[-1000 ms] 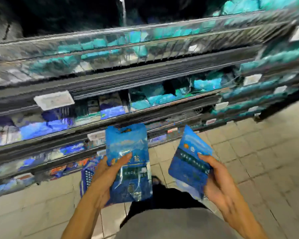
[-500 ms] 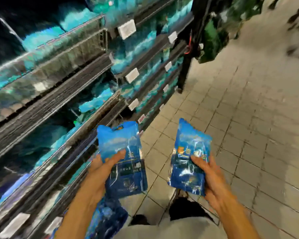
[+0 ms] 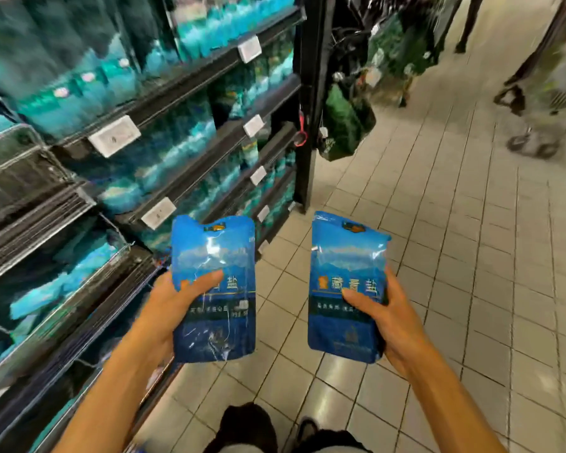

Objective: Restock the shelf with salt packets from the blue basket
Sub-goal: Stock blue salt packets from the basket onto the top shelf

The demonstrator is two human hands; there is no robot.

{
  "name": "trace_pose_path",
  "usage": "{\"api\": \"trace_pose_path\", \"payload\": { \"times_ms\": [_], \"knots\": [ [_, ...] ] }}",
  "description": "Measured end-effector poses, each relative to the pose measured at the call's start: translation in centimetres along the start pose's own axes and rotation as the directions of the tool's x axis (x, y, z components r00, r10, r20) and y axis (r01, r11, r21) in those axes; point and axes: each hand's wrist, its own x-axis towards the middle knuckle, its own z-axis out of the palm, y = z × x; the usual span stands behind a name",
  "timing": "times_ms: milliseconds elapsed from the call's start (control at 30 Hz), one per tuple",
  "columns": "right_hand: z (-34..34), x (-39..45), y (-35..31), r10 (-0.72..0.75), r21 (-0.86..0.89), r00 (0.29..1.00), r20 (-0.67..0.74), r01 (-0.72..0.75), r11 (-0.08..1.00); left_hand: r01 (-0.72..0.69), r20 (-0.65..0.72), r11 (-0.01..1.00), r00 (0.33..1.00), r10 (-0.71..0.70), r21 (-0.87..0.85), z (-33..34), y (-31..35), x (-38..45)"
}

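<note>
We carry two glossy blue plastic salt packets, left hand (image 3: 174, 302) clamping one (image 3: 214, 289), right hand (image 3: 389, 317) the other (image 3: 343, 286). Fingers wrap each. Next, we judge, turn toward the dark metal shelf (image 3: 190, 178) at ten o'clock.

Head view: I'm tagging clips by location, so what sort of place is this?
Most likely a supermarket aisle: shelves stocked with packets, price tags along their edges, a tiled floor, and each hand holding a blue salt packet.

view: head, one wide-angle camera worn by the person | facing: forward and down along the aisle | near: both forearms reach in from the bottom edge, left hand (image 3: 174, 308) and right hand (image 3: 389, 322) close below the lens | left side: shelf (image 3: 183, 76) runs away obliquely | right side: tiled floor (image 3: 471, 256) | shared views: only one
</note>
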Motion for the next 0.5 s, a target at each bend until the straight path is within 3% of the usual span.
{"api": "trace_pose_path", "payload": {
  "times_ms": [167, 500],
  "knots": [
    [0.8, 6.3, -5.6, -0.076, -0.045, 0.993, 0.092, 0.08, 0.996, -0.062, -0.017, 0.998, 0.998, 0.061, -0.007, 2.4, 5.3, 5.0],
    [9.8, 22.3, -16.7, -0.316, -0.01, 0.912, 0.261, 0.33, 0.944, -0.354, -0.093, 0.935, 0.932, 0.35, -0.032, 3.6, 20.5, 17.0]
  ]
}}
